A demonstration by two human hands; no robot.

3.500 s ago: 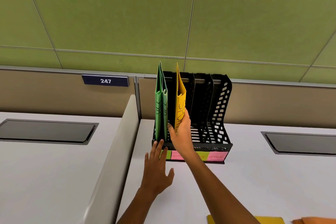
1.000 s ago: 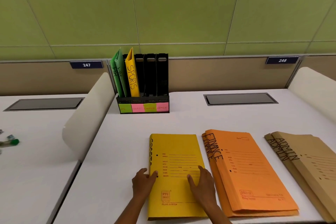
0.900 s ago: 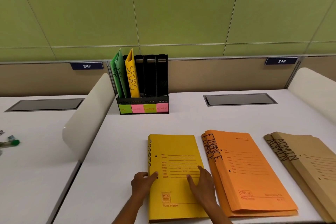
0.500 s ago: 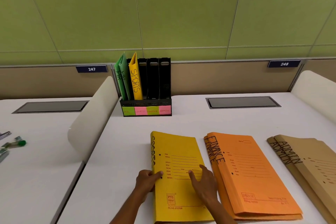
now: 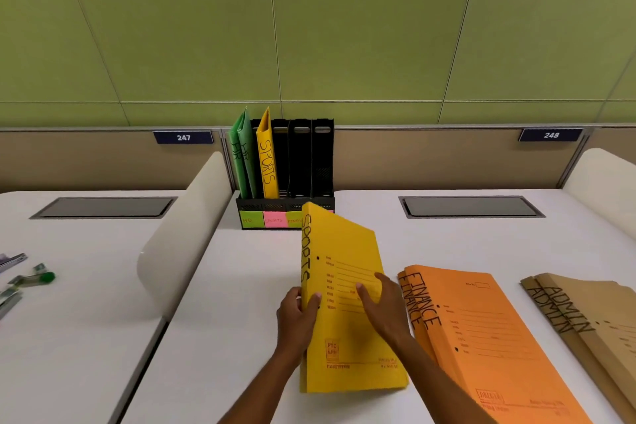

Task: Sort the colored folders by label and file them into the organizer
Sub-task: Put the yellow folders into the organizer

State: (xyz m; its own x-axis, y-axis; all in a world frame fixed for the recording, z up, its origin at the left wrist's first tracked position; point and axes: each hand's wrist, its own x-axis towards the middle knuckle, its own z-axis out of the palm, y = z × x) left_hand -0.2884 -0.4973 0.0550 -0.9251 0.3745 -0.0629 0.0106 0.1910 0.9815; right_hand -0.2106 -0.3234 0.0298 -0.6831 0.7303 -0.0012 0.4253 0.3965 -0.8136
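A: How is the grip of each hand set?

B: The left hand is closed on the spine edge of a yellow folder marked SPORTS, thumb on the cover. The right hand is pressed onto the cover with fingers spread; whether anything is pinched by it cannot be told.

A: Where is that folder held?

B: It is tilted up from the white bench, its far end raised toward 12 o'clock, in front of the black organizer.

A: What is filed in the organizer?

B: Two green folders marked HR are stood in the leftmost slot, and another yellow SPORTS folder in the next one. Coloured labels are stuck along its front.

A: And at 3 o'clock from the hands?

B: Orange FINANCE folders are stacked flat just beside the right hand, with brown ADMIN folders lying farther out.
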